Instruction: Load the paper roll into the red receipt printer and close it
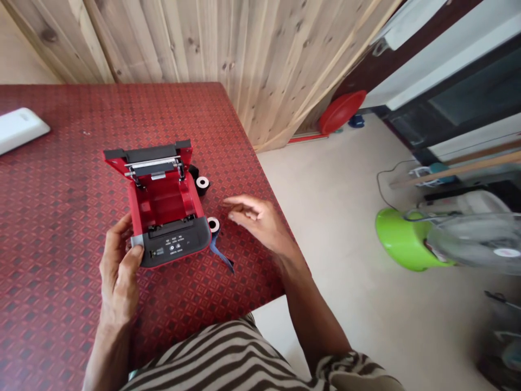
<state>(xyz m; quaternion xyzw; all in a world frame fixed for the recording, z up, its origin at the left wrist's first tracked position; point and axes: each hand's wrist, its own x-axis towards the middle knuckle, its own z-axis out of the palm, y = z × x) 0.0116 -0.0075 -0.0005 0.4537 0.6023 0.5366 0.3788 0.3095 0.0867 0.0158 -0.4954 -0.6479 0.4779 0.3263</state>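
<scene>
A small red and black printer point(175, 239) stands on the table with its lid point(152, 157) raised and its red inner bay bare. My left hand point(122, 260) grips the printer's near left corner, thumb on top and fingers along the side. To the right of the printer, my right hand point(254, 217) hovers over the table, fingers apart and nothing in them. Between that hand and the printer lies a small roll point(214, 224) with a dark blue strip point(223, 254) trailing from it. Another roll point(202, 183), dark with a white core end, sits farther back beside the printer.
The red patterned table point(73, 195) ends just right of my right hand. A white object point(22, 129) lies at its far left. Wooden boards point(195, 43) rise behind. On the floor at right are a green tub point(401, 241), a clear-covered fan-like object and a red basin point(342, 111).
</scene>
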